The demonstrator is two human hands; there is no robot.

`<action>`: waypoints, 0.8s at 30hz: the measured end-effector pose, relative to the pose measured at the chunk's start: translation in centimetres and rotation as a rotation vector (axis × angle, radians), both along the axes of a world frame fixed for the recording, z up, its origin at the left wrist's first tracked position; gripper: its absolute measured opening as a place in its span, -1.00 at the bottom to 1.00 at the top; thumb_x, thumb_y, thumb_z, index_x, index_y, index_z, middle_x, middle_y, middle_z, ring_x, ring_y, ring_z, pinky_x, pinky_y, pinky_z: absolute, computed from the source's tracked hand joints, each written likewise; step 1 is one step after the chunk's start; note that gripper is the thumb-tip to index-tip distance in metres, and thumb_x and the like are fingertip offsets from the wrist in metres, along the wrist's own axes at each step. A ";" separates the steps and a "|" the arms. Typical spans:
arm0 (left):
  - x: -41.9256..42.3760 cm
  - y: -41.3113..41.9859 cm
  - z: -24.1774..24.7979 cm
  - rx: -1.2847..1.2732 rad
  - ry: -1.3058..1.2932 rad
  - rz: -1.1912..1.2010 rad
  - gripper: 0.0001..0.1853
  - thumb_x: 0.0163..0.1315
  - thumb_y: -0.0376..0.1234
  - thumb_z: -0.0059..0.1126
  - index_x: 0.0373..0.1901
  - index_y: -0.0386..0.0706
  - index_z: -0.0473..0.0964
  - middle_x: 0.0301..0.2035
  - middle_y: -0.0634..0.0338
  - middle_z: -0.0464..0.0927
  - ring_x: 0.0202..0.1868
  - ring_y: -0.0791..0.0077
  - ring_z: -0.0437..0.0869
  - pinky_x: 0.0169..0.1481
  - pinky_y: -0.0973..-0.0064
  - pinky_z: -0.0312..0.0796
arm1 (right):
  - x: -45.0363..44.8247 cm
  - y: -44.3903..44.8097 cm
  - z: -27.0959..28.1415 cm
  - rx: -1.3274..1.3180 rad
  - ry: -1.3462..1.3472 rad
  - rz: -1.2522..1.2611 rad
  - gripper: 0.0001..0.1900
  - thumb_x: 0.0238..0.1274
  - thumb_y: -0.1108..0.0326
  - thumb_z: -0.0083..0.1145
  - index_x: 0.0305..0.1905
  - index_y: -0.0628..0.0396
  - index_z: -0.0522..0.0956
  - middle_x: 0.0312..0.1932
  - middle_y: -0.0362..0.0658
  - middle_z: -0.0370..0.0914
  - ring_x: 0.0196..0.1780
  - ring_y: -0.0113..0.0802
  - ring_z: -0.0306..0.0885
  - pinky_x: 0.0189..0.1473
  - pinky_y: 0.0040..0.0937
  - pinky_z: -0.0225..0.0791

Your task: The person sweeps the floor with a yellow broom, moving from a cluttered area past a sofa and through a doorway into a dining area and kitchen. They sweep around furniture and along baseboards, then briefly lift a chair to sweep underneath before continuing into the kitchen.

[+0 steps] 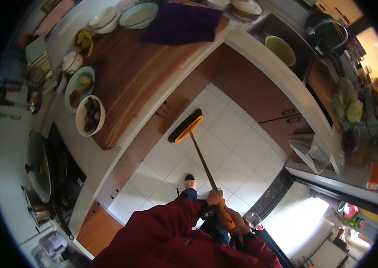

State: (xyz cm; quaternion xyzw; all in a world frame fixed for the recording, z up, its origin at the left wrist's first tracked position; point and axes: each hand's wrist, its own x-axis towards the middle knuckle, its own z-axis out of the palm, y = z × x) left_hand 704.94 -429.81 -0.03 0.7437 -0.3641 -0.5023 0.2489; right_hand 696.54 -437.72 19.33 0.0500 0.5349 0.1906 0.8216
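Both my hands grip the handle of a broom [203, 160], one above the other. My left hand [214, 197] is closed round the handle just above its yellow grip. Lower on that yellow grip, close to my body, my right hand [235, 221] is wrapped round it. The broom's orange head with dark bristles [186, 126] rests on the white floor tiles [222, 130], near the brown cabinet front on the left. One foot in a pink and black slipper [190, 182] stands on the tiles behind the broom head.
Brown cabinets [262, 87] enclose the floor on two sides. A wooden board [132, 70] with bowls and a dark purple cloth [185, 23] covers the counter. A plastic bag [312, 154] hangs at the right cabinet. A clear plastic bottle [254, 221] is beside my right hand, near the doorway.
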 end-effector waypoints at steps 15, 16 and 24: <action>7.7 -10.8 7.8 0.233 0.771 0.731 -0.65 0.20 -0.12 -0.13 -0.53 -0.22 0.39 -0.65 0.13 0.43 -0.65 0.33 0.50 -0.53 0.36 0.40 | 3.3 -8.1 -2.4 -0.438 -0.447 0.078 -0.80 0.27 0.16 -0.07 -0.31 0.05 0.33 -0.60 -0.28 0.31 -0.68 -0.52 0.27 -0.64 -0.59 0.20; 9.5 -12.6 6.2 0.261 0.821 0.816 -0.68 0.21 -0.14 -0.12 -0.50 -0.23 0.37 -0.61 0.11 0.44 -0.61 0.31 0.51 -0.50 0.32 0.42 | 4.2 -9.4 -4.5 -0.451 -0.479 -0.017 -0.79 0.26 0.16 -0.05 -0.32 0.06 0.34 -0.59 -0.28 0.31 -0.68 -0.51 0.27 -0.63 -0.58 0.21; 8.4 -20.7 -4.8 0.082 0.399 0.170 -0.71 0.16 -0.22 -0.03 -0.32 -0.30 0.34 -0.54 0.07 0.48 -0.53 0.28 0.58 -0.47 0.34 0.43 | 1.3 -18.0 -9.5 -0.058 -0.297 -0.371 -0.76 0.28 0.16 -0.05 -0.15 0.07 0.26 -0.56 -0.28 0.28 -0.67 -0.61 0.20 -0.71 -0.71 0.11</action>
